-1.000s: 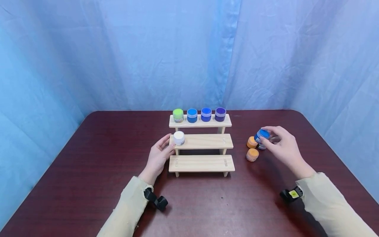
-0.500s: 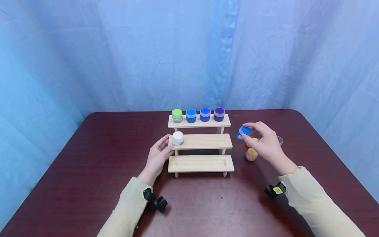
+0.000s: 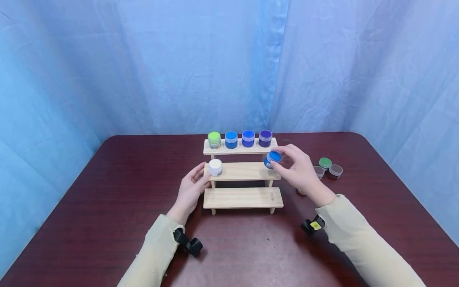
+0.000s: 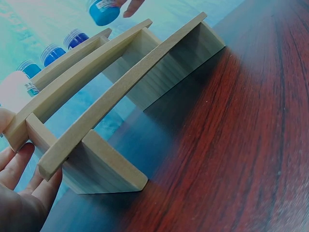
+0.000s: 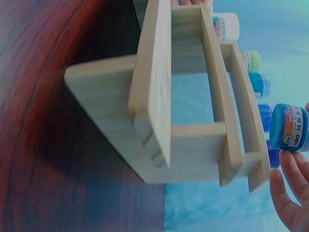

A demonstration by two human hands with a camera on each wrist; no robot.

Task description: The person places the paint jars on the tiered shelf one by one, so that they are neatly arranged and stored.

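My right hand [image 3: 299, 167] pinches a blue paint jar [image 3: 273, 158] between thumb and fingers, just above the right end of the middle tier of a wooden three-step rack [image 3: 244, 170]. A small gap shows under the jar [image 4: 104, 13] in the left wrist view. My left hand [image 3: 191, 189] grips the left end of that tier, with the thumb near its edge and fingers below. Beside the thumb a white jar [image 3: 216, 168] stands on the same tier. On the top tier are a light green jar [image 3: 214, 140], two blue jars and a purple jar [image 3: 265, 138].
Right of the rack, a green-lidded jar [image 3: 325, 163] and a dark jar [image 3: 335, 171] stand on the dark red table [image 3: 236, 247], with another partly behind my right hand. The hand mostly hides an orange jar [image 3: 301, 192]. Blue curtains [image 3: 179, 71] surround the table.
My right hand has lifted the blue jar away from the group on the right and carried it left to the middle tier. My left hand stays in place.
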